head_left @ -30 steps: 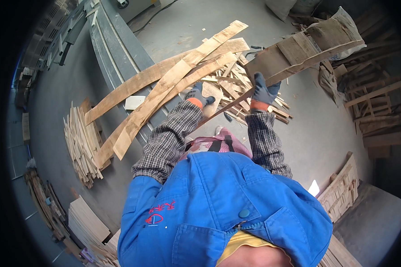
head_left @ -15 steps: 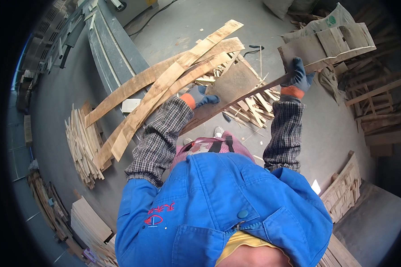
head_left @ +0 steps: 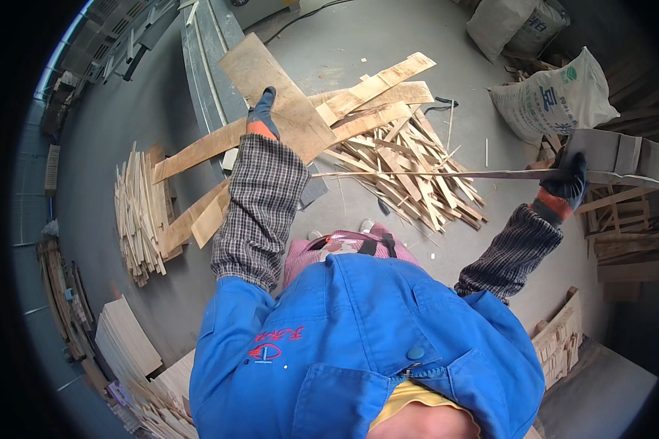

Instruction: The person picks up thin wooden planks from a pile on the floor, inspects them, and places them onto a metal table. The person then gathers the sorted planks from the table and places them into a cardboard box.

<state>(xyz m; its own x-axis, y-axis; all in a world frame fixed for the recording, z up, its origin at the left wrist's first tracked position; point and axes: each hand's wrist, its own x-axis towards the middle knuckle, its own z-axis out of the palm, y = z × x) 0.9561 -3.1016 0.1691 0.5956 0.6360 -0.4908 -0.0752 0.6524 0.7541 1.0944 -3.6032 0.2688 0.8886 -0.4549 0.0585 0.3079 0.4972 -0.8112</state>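
Soft, diffuse light falls across the grey floor (head_left: 410, 36), which dims toward its left edge; a blue-white streak (head_left: 69, 29) glares beyond its upper left corner, stacked timber (head_left: 633, 241) at its right edge sinks into murky shade, and fisheye distortion bends the softened rim into black corners

The jacket (head_left: 307, 329) is blue, the sleeves (head_left: 260, 208) dark checked.
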